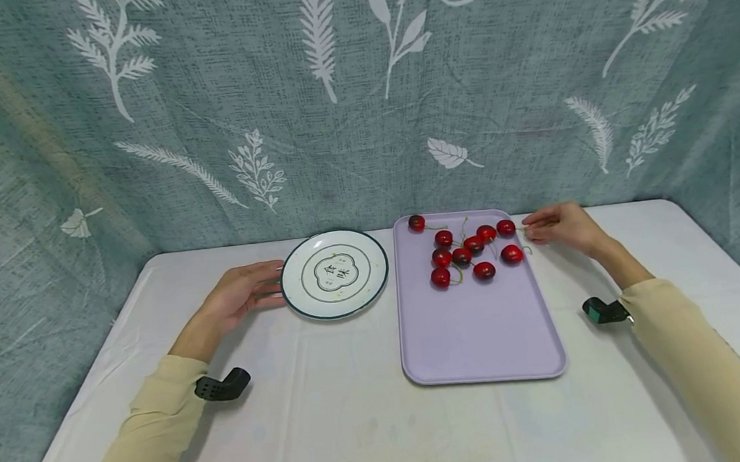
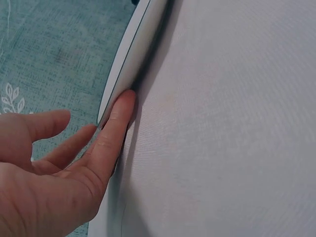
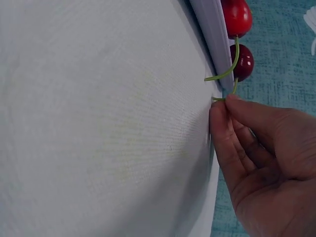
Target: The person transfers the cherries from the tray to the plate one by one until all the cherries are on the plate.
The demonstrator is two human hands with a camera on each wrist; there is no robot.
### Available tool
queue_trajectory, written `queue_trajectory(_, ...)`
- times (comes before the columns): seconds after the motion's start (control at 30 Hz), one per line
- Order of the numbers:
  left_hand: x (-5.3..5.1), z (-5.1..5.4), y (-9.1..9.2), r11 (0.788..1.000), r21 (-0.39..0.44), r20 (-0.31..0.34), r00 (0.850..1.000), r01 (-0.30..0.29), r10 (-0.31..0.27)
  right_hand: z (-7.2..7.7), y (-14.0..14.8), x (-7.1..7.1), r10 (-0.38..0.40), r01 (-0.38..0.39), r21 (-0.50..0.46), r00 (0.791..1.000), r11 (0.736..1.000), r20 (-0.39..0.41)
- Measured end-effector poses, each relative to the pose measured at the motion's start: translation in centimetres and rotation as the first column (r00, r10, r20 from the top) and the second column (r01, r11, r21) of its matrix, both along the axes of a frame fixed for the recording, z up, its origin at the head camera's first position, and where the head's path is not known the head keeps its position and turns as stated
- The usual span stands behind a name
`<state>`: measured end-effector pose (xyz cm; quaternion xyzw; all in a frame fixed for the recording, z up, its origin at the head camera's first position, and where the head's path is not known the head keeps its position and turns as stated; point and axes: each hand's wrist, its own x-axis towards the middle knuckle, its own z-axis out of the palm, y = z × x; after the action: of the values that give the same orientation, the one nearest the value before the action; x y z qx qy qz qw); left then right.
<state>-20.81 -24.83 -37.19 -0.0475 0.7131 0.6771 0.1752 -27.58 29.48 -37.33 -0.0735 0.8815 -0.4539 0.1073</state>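
R hand (image 1: pixel 564 229) pinching cherry stem (image 3: pixel 235 87) | stem points right, long axis left-right | L hand (image 1: pixel 236 294) fingers extended, touching plate (image 1: pixel 310 297)

Teal fabric backdrop (image 1: pixel 201 77) across the rear, wrapping both sides; hangs with wrinkles. White botanical prints on it: fern-like fronds (image 1: pixel 318 35), leafy sprigs, single leaf (image 1: pixel 449 153) low near centre. White tablecloth (image 1: pixel 332 408) covers the table, rounded rear corners, faint creases running front to back, faint stains near front.
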Motion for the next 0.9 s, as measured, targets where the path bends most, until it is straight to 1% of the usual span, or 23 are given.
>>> queue_trajectory(0.23, 0.08, -0.06, 0.10, 0.999, 0.023, 0.019, 0.999, -0.030, 0.030, -0.12, -0.05, 0.14, -0.001, 0.001, 0.025, 1.000, 1.000, 0.005)
queue_trajectory(0.37, 0.04, -0.29, 0.13, 0.998, 0.031, 0.021, 0.999, -0.046, 0.045, -0.13, -0.11, 0.17, 0.002, -0.003, 0.028, 1.000, 1.000, 0.012)
queue_trajectory(0.53, 0.02, -0.71, 0.21, 0.999, -0.013, 0.007, 0.999, -0.039, 0.039, -0.18, -0.32, 0.13, 0.001, -0.001, 0.047, 1.000, 0.999, 0.011)
queue_trajectory(0.67, 0.05, -0.76, 0.25, 0.999, -0.042, -0.002, 1.000, -0.027, 0.026, -0.19, -0.45, 0.16, -0.002, 0.002, 0.068, 1.000, 0.998, 0.000)
queue_trajectory(0.8, 0.01, -0.74, 0.22, 0.998, -0.051, 0.004, 1.000, -0.029, 0.029, -0.18, -0.49, 0.17, -0.012, 0.011, 0.049, 1.000, 0.999, 0.006)
queue_trajectory(0.9, -0.06, -0.76, 0.20, 0.998, -0.051, 0.008, 0.999, -0.033, 0.033, -0.16, -0.44, 0.17, -0.023, 0.023, 0.016, 1.000, 1.000, 0.017)
